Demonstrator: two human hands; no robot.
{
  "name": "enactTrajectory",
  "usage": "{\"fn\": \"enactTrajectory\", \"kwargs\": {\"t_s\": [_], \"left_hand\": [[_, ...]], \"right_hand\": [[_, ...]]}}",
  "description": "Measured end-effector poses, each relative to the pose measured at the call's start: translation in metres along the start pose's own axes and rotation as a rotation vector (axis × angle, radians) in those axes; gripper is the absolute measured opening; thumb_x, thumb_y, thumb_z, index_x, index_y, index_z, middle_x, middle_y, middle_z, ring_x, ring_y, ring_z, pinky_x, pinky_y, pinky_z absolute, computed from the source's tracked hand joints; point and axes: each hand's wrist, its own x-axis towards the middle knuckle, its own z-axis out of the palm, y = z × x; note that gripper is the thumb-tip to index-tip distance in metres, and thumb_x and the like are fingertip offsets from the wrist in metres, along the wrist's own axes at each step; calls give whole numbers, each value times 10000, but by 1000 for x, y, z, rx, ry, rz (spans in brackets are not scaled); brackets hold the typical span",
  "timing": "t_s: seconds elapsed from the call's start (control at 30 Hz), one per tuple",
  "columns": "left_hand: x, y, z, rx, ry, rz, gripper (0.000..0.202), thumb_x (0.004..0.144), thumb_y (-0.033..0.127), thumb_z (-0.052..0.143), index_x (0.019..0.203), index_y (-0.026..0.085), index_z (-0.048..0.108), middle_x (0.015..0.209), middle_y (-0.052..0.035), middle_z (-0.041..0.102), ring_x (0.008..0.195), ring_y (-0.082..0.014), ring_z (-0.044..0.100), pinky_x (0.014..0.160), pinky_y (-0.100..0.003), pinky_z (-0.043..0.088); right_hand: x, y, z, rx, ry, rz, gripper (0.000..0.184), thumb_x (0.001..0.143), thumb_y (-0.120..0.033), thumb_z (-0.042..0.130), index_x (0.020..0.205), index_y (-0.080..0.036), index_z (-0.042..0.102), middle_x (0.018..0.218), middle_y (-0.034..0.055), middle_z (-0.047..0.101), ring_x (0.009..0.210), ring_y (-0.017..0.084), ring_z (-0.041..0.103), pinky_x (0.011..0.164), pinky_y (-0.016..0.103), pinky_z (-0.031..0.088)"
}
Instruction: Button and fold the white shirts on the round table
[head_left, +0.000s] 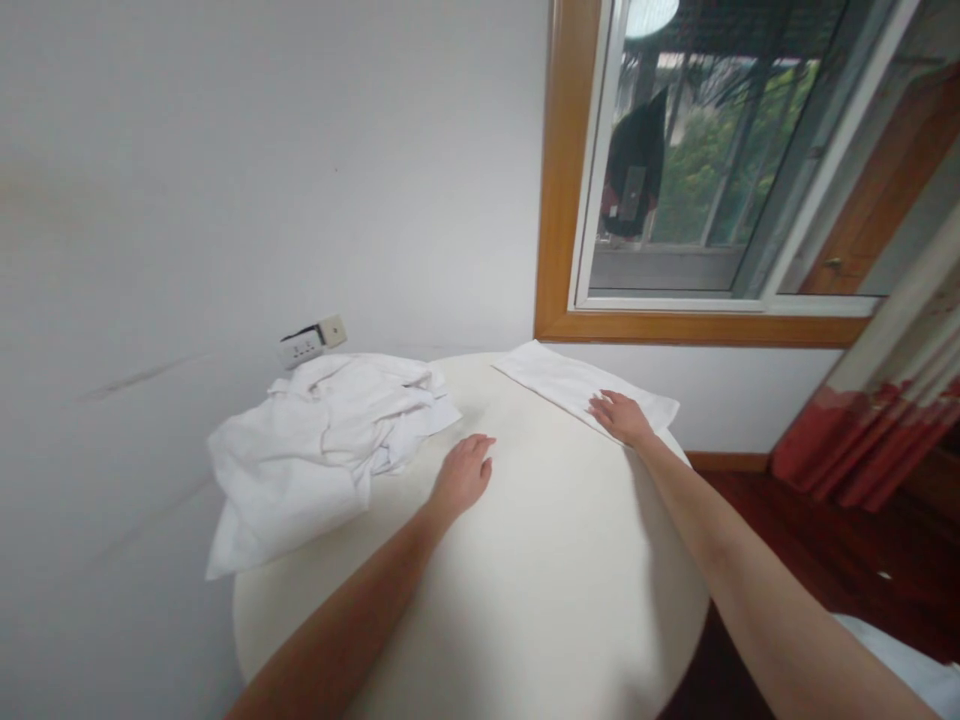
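White wall (225, 150) fills your left, with a wood-framed window (720, 180) to the right. Below them stands the round pale table (525, 580). On its left side lies a crumpled pile (315, 450) of white cloth, spilling over the rim. At the far right rim sits a folded cloth (555, 380), flat and narrow. Your right hand (619, 415) rests on its near end, palm down, fingers spread, gripping nothing. Your left hand (463, 472) lies flat and empty on the bare tabletop, just beside the pile. A socket (311, 340) sits behind the pile.
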Motion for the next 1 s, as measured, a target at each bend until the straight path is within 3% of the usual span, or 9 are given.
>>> {"fn": "enactTrajectory", "kwargs": {"t_s": [0.1,0.23,0.33,0.47,0.7,0.77,0.87,0.93,1.0], "left_hand": [[1,1,-1,-18,-2,14,369,866,156,453,1221,177,555,1207,-96,587,1140,-217,527,1022,-390,422],[2,1,-2,-32,1,23,358,865,152,451,1203,163,567,1198,-99,594,1131,-223,530,1025,-395,418],[1,1,-1,-38,1,19,352,865,152,452,1196,162,572,1195,-99,595,1129,-224,532,1025,-396,417],[0,0,-1,-48,-4,12,355,858,153,468,1197,177,569,1201,-96,590,1136,-215,531,1023,-391,419],[-2,5,-9,-12,34,0,386,857,157,468,1234,186,550,1255,-92,570,1170,-211,506,1036,-399,405],[-2,10,-18,43,75,5,396,861,162,464,1244,212,551,1286,-81,558,1204,-220,484,1053,-414,384],[1,16,-42,165,185,0,398,876,183,447,1254,243,555,1360,-64,513,1313,-240,388,1122,-445,280],[6,14,-64,251,264,-59,394,891,226,437,1266,243,553,1419,-66,458,1382,-256,294,1160,-474,179],[11,5,-87,332,313,-181,427,898,319,438,1309,236,520,1482,-83,378,1421,-285,204,1163,-525,93]], "right_hand": [[12,-6,-4,-78,-77,61,422,976,-437,317,1166,-258,649,1248,105,622,1150,272,547,959,428,373],[20,-21,2,-77,-143,196,386,975,-325,321,1105,-218,668,1157,139,659,1045,268,608,859,389,426],[15,-24,13,-55,-90,226,416,987,-343,284,1181,-188,618,1238,144,610,1145,260,553,919,392,404],[6,-19,24,22,-19,221,490,968,-482,310,1240,-176,579,1341,136,540,1253,257,463,1011,412,344],[3,-15,23,85,41,205,463,927,-501,390,1185,-209,640,1286,106,597,1210,241,510,997,382,358],[0,-18,18,85,89,199,408,925,-449,404,1111,-210,678,1221,100,638,1175,250,528,998,402,347],[-6,-29,7,51,263,187,335,916,-330,420,1015,-184,706,1140,111,669,1178,278,500,1046,471,259],[-10,-42,-1,60,375,149,321,916,-287,420,1016,-166,700,1116,117,675,1166,277,494,1066,479,217],[-14,-60,-8,102,409,81,320,924,-284,416,1028,-166,694,1089,107,682,1137,257,505,1075,455,214]]}}
